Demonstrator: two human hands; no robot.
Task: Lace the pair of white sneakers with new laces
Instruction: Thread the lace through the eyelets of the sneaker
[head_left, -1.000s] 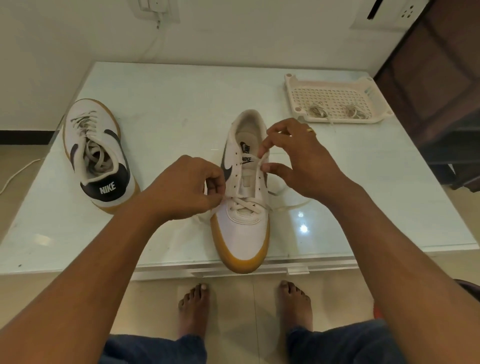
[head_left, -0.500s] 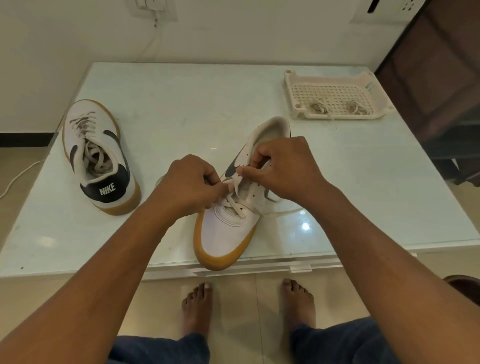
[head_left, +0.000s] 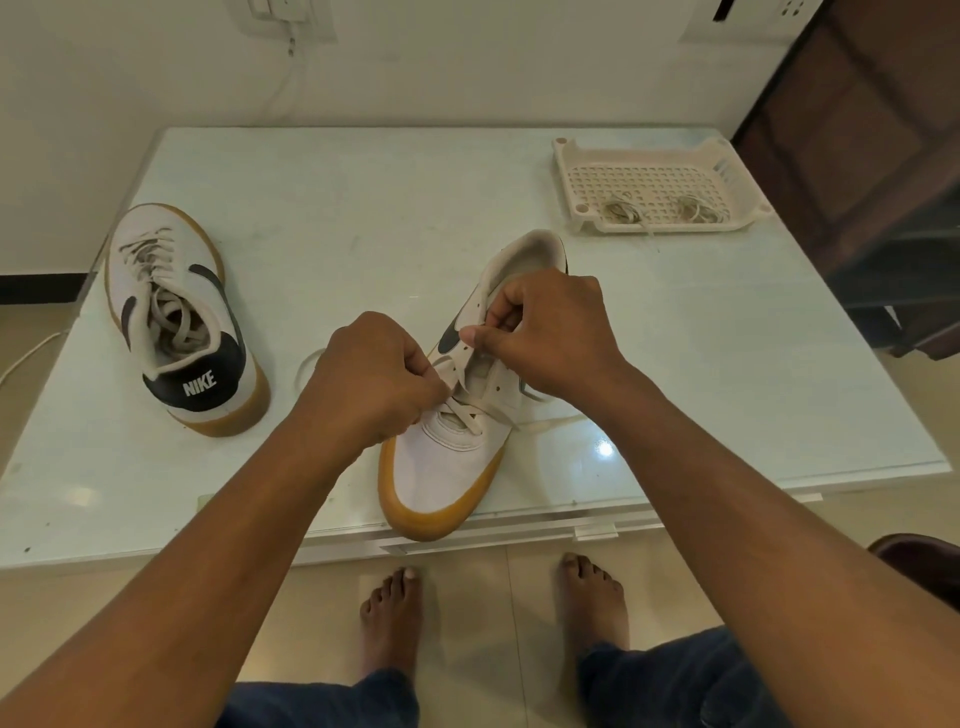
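White gum-soled leather sneaker (head_left: 176, 322), left on pale glass-topped table (head_left: 363, 208): looks laced, 1 of 2. Left hand (head_left: 374, 379) pinches flat white lace (head_left: 467, 415) on 2nd sneaker (head_left: 447, 462), centre-front: 1 cross done. Right hand (head_left: 550, 332) fingers clamped on lace end higher up. Upper eyelets remain.

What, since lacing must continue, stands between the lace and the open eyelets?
Nothing visible. The left hand pinches the lace beside the sneaker; the right hand grips its eyelet flap, upper eyelets bare.
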